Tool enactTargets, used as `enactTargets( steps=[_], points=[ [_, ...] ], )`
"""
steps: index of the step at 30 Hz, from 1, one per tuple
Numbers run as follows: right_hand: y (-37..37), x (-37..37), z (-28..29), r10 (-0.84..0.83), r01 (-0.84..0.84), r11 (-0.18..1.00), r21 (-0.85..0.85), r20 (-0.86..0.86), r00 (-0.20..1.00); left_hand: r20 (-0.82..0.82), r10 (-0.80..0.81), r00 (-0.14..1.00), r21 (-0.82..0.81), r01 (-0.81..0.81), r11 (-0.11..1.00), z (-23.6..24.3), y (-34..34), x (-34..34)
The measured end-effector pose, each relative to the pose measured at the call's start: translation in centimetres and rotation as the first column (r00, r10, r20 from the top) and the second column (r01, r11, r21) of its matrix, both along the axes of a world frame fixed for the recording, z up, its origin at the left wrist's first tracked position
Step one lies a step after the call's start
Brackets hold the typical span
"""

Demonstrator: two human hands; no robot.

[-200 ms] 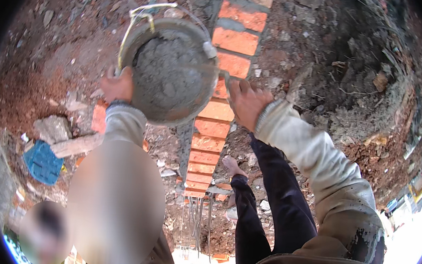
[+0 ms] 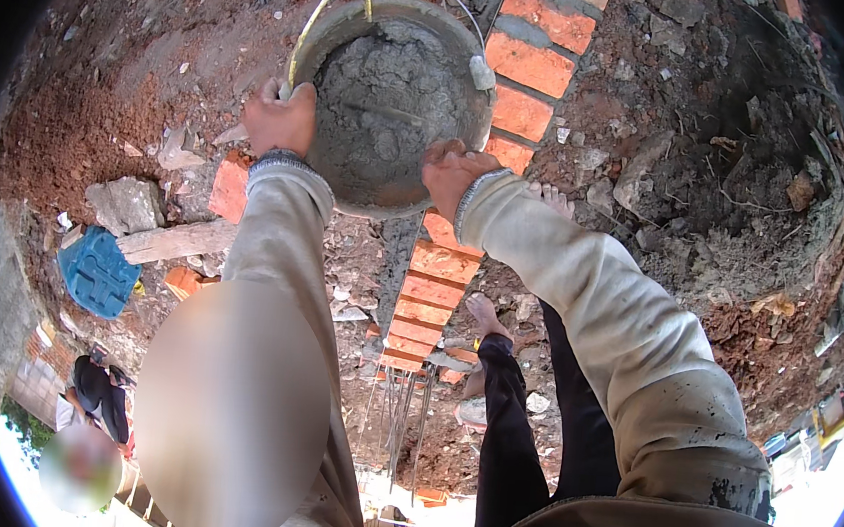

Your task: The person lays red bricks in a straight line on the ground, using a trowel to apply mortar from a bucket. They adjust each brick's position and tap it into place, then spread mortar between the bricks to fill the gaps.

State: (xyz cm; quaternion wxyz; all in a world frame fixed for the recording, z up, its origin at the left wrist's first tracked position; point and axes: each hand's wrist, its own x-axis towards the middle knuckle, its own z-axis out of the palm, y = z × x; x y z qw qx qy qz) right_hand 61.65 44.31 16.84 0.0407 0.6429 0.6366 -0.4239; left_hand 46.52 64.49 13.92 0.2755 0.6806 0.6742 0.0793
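Note:
A round bucket (image 2: 466, 42) of wet grey mortar (image 2: 389, 70) stands tilted toward me at upper centre, beside and partly over a row of red bricks. My left hand (image 2: 280, 118) is closed on its left rim, by the pale-wrapped wire handle (image 2: 312, 23). My right hand (image 2: 457, 174) is closed at the bucket's lower right edge, around what looks like a trowel's handle, which the fingers hide. The trowel (image 2: 385, 113) shows only as a thin, blurred edge in the mortar.
The brick course (image 2: 530, 64) runs from the top toward my bare feet (image 2: 488, 314). Left lie a blue plastic piece (image 2: 98, 272), a stone (image 2: 126, 205), a wooden board (image 2: 178, 240) and a loose brick (image 2: 231, 187). Thin rods (image 2: 403, 418) stand below the bricks. Soil and rubble slope up at right.
My right hand has moved left, in against the bucket, and the trowel edge has shifted farther into the mortar. The bucket and left hand appear higher and farther right as the view moved.

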Motion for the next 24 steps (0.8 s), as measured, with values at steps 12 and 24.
enactTargets(
  steps=[12,24],
  points=[
    [-4.4,6.3,-3.1,-0.554,0.099,0.809,-0.58,-0.694,0.461,-0.007,0.008,1.0,-0.032,-0.008,0.999,1.2,-0.3,1.5],
    [-18.5,19.6,-5.2,-0.551,0.55,0.714,0.433,-0.136,0.823,0.238,0.096,0.967,-0.178,-0.054,0.983,-0.2,0.6,-0.7]
  ],
)
